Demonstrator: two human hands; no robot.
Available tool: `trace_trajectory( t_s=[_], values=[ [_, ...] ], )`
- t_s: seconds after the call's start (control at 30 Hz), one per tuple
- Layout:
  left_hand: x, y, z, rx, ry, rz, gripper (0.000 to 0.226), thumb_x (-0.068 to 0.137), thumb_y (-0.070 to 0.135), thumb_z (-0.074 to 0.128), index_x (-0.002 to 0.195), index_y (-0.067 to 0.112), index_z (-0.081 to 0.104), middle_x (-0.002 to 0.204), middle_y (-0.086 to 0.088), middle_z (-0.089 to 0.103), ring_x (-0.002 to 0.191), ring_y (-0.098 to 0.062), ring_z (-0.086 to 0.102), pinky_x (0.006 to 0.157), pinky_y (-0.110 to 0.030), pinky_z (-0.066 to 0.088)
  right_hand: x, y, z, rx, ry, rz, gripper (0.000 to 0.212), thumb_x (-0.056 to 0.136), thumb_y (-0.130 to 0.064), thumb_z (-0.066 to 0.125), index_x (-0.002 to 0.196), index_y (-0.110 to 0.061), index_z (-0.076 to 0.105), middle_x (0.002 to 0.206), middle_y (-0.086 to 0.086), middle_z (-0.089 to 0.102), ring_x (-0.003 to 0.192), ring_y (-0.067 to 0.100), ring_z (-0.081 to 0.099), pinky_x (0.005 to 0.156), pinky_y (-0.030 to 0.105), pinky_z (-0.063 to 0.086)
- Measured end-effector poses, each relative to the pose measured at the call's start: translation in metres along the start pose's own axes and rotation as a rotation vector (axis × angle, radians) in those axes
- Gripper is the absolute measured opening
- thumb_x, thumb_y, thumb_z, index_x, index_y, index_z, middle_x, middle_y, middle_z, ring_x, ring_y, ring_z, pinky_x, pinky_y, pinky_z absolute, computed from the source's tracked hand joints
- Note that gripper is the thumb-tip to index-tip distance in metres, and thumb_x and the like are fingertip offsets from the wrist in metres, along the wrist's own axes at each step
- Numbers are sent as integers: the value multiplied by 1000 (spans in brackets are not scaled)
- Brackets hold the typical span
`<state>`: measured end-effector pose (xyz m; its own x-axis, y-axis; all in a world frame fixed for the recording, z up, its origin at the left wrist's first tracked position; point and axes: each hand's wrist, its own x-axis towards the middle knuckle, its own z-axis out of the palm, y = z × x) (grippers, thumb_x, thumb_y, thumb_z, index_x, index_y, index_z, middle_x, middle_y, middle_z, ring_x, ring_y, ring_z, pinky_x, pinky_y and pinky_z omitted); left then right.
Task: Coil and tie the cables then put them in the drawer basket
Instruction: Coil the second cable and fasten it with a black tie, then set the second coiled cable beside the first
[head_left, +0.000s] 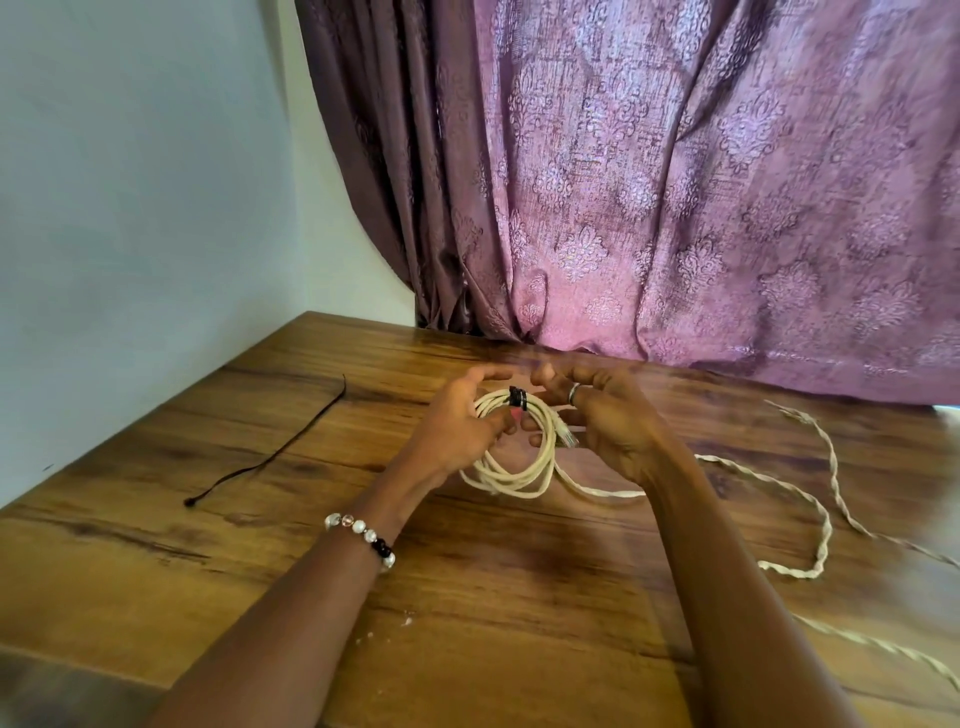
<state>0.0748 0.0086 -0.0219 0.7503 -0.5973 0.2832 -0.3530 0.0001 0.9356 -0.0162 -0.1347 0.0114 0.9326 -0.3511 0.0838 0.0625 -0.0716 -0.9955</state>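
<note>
Both hands, left hand and right hand, curl fingers seemingly gripping the coiled cable, forearms converging.

No readable text, labels or numbers anywhere.

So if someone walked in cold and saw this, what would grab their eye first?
Probably the two hands mid-table, the left hand and right hand holding a coiled white cable with a black tie wrapped round its top. Next, the big purple patterned curtain filling the background. Then the loose twisted white cable snaking over the wooden table on the right, and a thin black tie strip lying on the left.
</note>
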Motion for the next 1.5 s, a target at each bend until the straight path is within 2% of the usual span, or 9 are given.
trace_trajectory(
  t_s=[0.1,0.2,0.33,0.5,0.7,0.97,1.07,1.27,1.5],
  values=[
    [1,0,-1,-75,26,-20,48,80,12,74,123,26,57,109,-11,66,94,-23,67,76,-40,59,-2,1,-5,-42,-97,58,34,72,-24,76,103,-11,67,99,17,71,89,34,67,74,42,55],
    [1,2,-4,-248,49,-62,52,80,4,72,126,21,55,106,-13,68,88,-21,67,74,-35,57,-2,5,-10,-33,-163,148,57,65,-15,79,119,-11,60,108,19,69,95,31,66,87,51,51],
    [-4,10,-6,-539,85,-121,53,83,-8,62,131,13,51,84,-10,69,71,-15,62,62,-21,55,-9,3,-7,56,-158,130,40,76,2,70,113,-8,62,103,23,68,88,34,65,72,42,55],
    [-20,31,3,-773,1,-197,44,88,-8,53,126,14,50,83,-14,74,70,-18,71,65,-29,57,-29,-2,-11,133,43,16,23,78,10,65,96,-5,66,90,21,68,71,29,66,68,45,57],
    [-46,62,59,-543,-131,-297,32,85,-7,61,114,8,58,90,-10,71,74,-24,70,66,-48,58,-80,-14,-58,258,298,-47,13,81,10,62,93,5,64,74,16,69,58,22,68,57,35,58],
    [-65,109,193,-674,-243,-223,14,82,-9,63,91,3,64,67,-7,72,60,-21,70,56,-38,60,-197,-36,-156,-76,566,16,16,82,-23,71,98,-21,72,96,5,73,81,21,64,72,44,58],
    [-81,121,247,-725,-310,-238,15,83,-7,64,93,4,61,74,-9,70,60,-17,69,54,-35,59,-244,-39,-188,-9,637,93,27,83,-17,70,110,-18,67,93,9,71,80,27,68,74,49,58],
    [-106,136,327,-681,-520,-302,9,90,0,60,96,5,59,83,-12,65,72,-20,65,71,-35,58,-309,-27,-243,285,960,94,9,87,-1,61,95,0,63,80,17,67,69,31,68,66,47,59],
    [-102,132,371,-332,-593,-113,11,89,-1,62,99,2,62,87,-17,65,63,-18,62,61,-29,58,-345,-11,-316,477,1421,-82,7,88,-5,61,82,-5,57,105,25,63,70,28,64,45,33,57]
  ],
)
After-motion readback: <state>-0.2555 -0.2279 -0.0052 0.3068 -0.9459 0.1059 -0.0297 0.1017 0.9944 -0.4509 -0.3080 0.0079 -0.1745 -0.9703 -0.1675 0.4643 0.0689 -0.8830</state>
